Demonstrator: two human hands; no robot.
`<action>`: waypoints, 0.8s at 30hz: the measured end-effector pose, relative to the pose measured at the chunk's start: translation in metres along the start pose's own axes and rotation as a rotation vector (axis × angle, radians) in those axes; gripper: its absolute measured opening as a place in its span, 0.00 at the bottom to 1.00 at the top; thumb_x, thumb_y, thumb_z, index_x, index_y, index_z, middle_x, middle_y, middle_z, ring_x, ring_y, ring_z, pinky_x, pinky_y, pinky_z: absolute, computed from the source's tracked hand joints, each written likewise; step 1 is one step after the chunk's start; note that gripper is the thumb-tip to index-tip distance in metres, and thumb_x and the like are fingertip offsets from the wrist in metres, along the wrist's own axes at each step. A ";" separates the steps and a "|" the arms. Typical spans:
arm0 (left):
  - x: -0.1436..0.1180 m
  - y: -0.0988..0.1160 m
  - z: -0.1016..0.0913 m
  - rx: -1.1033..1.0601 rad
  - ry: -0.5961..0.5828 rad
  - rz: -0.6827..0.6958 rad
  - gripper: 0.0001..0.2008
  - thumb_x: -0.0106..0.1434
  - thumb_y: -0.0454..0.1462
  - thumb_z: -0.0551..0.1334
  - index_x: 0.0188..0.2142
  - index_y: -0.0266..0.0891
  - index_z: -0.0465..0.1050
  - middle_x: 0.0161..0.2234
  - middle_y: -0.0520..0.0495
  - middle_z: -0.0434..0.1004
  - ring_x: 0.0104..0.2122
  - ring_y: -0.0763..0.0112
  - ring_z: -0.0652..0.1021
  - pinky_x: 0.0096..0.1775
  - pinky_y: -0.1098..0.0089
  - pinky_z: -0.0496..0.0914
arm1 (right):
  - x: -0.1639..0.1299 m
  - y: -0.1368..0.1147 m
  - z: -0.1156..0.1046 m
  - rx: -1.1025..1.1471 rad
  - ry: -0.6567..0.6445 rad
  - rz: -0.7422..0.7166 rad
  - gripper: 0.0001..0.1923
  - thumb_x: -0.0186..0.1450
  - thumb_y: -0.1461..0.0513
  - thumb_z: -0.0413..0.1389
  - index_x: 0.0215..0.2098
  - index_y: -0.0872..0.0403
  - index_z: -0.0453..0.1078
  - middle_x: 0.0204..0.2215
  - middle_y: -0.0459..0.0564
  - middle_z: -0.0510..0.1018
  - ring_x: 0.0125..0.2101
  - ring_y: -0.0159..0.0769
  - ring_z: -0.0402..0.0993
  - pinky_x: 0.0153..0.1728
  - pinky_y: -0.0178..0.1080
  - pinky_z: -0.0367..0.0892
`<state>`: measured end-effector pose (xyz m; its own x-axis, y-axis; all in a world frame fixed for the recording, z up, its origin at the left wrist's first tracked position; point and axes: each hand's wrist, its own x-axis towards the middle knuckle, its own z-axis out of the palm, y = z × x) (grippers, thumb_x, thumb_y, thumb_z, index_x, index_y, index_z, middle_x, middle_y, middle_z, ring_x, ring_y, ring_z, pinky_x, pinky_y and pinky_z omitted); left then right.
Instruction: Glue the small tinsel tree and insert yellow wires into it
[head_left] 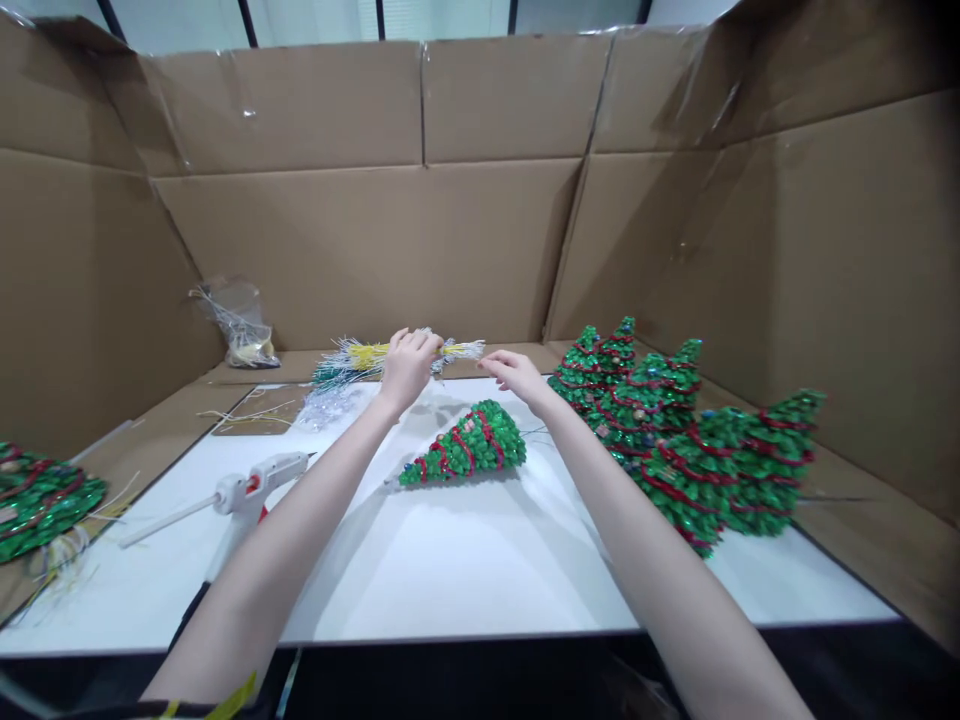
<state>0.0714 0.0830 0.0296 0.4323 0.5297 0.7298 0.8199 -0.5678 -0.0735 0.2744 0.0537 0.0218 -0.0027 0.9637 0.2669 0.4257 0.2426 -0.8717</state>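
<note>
At the back of the white board, my left hand reaches over a bundle of silver, yellow and green tinsel stems, its fingers curled down onto the stems. My right hand is just off the bundle's right end, thumb and fingertips pressed together; whatever they pinch is too small to make out. Between my forearms a small green tinsel Christmas tree with red garland lies on its side, tip to the left. Clear shiny strands sit in front of the bundle.
Several upright tinsel trees crowd the right side. A white glue gun rests beside my left forearm. At far left lies another tree with loose wire ties. A plastic bag stands by the cardboard wall.
</note>
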 end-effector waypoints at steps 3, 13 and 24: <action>-0.016 0.014 -0.016 -0.051 0.024 0.017 0.09 0.65 0.34 0.52 0.41 0.40 0.68 0.37 0.46 0.73 0.41 0.65 0.71 0.48 0.66 0.61 | -0.017 0.005 -0.004 0.131 0.091 -0.004 0.16 0.55 0.53 0.51 0.31 0.57 0.71 0.24 0.45 0.68 0.26 0.29 0.62 0.24 0.31 0.61; -0.059 0.032 -0.033 -0.240 -0.061 0.024 0.07 0.65 0.37 0.55 0.41 0.42 0.68 0.36 0.48 0.73 0.37 0.69 0.73 0.38 0.72 0.64 | -0.046 -0.009 0.006 0.087 0.152 -0.286 0.14 0.60 0.54 0.49 0.29 0.56 0.70 0.29 0.48 0.72 0.30 0.33 0.65 0.33 0.36 0.61; -0.069 0.032 -0.033 -0.262 -0.070 0.001 0.09 0.66 0.37 0.54 0.43 0.42 0.68 0.33 0.48 0.71 0.35 0.69 0.73 0.37 0.71 0.65 | -0.055 -0.010 0.004 -0.162 0.161 -0.455 0.11 0.58 0.54 0.55 0.28 0.53 0.73 0.29 0.48 0.68 0.35 0.36 0.67 0.41 0.40 0.62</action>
<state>0.0551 0.0075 -0.0005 0.4652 0.5665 0.6802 0.6982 -0.7071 0.1114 0.2667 -0.0011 0.0145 -0.0865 0.7317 0.6761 0.5484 0.6016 -0.5808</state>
